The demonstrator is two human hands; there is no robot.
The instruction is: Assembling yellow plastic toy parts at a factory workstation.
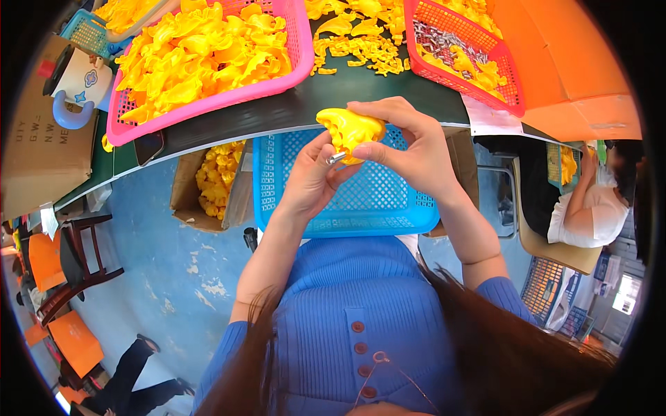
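Observation:
A glossy yellow molded plastic part (pixel 355 127), rounded with a lumpy, scalloped left edge, is held up above the blue basket. My right hand (pixel 420 149) pinches it from the right, thumb on its lower side and fingers over the top. From the lower left, my left hand (pixel 310 179) closes its fingers on a small silver metal cylinder (pixel 336 158), right beside the yellow part's lower edge. Whether the cylinder touches or enters the part cannot be made out. Below both hands, the blue plastic basket (pixel 409 220) lies in front of my lap.
On the dark green table (pixel 388 90) stand a pink basket (pixel 303 41) heaped with yellow parts and a red basket (pixel 515 93) with metal cylinders and yellow parts. Loose yellow pieces (pixel 361 52) lie between them. A white cup (pixel 87 78) is left; a co-worker (pixel 586 208) sits right.

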